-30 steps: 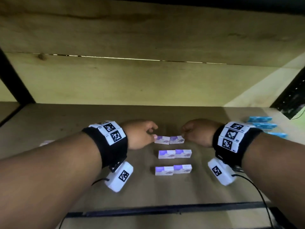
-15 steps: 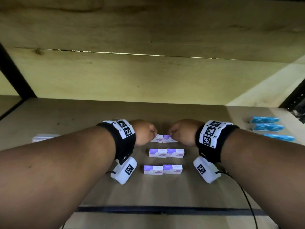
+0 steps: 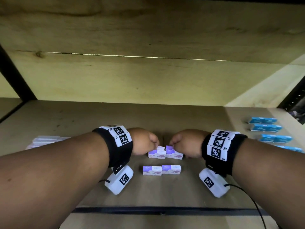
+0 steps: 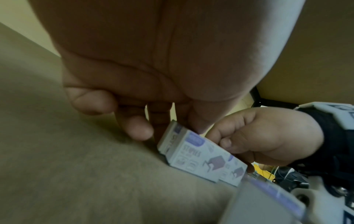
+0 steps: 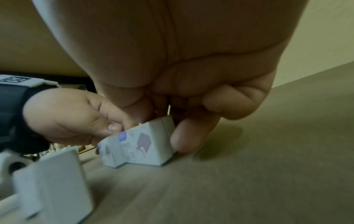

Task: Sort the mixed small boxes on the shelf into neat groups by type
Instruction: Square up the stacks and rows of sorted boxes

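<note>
While two purple staple boxes (image 3: 161,170) lay side by side at the shelf (image 3: 66,116) front, a second pair (image 3: 165,153) behind them was pinched at its ends: left hand (image 3: 145,140) on one box, right hand (image 3: 187,142) on the other.

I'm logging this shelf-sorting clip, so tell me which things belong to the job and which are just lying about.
In the job:
- purple staple boxes, pinched from both ends
- left hand
- right hand
- front purple pair
- blue boxes
- pale boxes

Just there:
- shelf board
- back wall
- black frame rail
</note>
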